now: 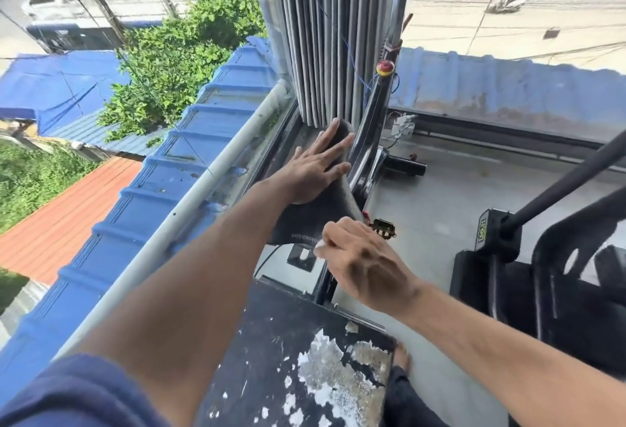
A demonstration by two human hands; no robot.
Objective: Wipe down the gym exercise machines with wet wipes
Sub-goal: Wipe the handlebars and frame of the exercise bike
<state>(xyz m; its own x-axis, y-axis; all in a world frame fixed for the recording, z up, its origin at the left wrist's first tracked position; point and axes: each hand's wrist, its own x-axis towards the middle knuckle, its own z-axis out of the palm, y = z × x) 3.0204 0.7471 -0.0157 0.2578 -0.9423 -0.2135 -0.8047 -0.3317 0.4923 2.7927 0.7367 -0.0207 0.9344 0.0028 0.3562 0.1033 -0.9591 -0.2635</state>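
Exercise bike (376, 128): black frame, standing at the window; judged the machine now being cleaned.

Saddle (318, 213): dark, narrow nose pointing toward the glass. Step in hand, by judgement: wiping the rear of the saddle. To do it well, keep the saddle steadied from the front, draw the wipe along the top and down over the back lip and sides, and refold to a clean face (seams collect grime).

Left hand (313, 164): fingers straight and spread, lying flat on the saddle's nose, gripping nothing.

Right hand (364, 262): fingers curled, pinching the wipe at the saddle's rear edge.

Wet wipe (320, 248): small white wad, mostly hidden under the right fingers.
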